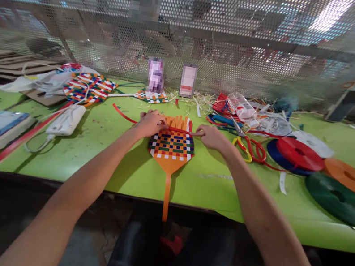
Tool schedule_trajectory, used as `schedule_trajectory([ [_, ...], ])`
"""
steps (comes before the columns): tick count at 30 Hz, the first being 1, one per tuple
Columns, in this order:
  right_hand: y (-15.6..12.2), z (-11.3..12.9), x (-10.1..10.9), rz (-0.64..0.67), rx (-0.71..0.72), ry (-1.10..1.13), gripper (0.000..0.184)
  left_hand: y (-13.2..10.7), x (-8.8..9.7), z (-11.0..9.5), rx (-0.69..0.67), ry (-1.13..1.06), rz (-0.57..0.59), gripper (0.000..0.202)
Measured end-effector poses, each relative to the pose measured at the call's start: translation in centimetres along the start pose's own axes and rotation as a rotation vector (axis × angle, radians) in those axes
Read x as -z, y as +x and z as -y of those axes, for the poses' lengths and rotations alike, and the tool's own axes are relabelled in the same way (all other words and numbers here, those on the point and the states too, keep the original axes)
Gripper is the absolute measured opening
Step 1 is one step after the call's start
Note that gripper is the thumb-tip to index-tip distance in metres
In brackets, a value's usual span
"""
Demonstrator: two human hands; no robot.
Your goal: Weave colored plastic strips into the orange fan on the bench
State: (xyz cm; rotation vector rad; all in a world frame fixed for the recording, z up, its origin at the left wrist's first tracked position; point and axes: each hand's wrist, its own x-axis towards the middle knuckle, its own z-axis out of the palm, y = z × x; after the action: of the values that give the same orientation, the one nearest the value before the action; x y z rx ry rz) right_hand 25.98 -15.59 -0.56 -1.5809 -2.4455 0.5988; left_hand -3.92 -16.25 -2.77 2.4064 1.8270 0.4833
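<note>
An orange plastic fan frame lies on the green table, its handle hanging over the near edge. Coloured strips are woven across its lower half in a checked pattern. A red strip runs across the bare orange ribs at the top. My left hand pinches this strip at the fan's left edge. My right hand pinches it at the right edge. Both hands have their fingers closed on the strip.
Finished woven fans lie at the back left. Red-handled scissors sit right of my right hand. Strip reels, red, orange and dark green, lie at the right. A white device with a cable is at the left. A perforated metal screen closes the back.
</note>
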Motion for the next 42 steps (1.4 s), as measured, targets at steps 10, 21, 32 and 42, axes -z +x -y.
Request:
schedule_trajectory([
  [10,0.2,0.0,-0.3,-0.012,-0.020,-0.072,0.036,-0.2,0.2,-2.0,0.065,-0.028,-0.023,0.037],
  [21,0.2,0.6,-0.3,-0.061,-0.069,-0.061,0.033,0.5,-1.7,-1.6,0.168,-0.111,0.023,0.034],
  [32,-3.5,-3.9,2.2,-0.351,-0.094,0.054,0.042,0.7,-1.3,-1.7,0.213,-0.186,0.079,0.032],
  [42,-9.3,-12.6,4.8,-0.093,-0.568,-0.218,0.025,0.9,-2.1,-1.1,0.201,-0.218,0.061,0.032],
])
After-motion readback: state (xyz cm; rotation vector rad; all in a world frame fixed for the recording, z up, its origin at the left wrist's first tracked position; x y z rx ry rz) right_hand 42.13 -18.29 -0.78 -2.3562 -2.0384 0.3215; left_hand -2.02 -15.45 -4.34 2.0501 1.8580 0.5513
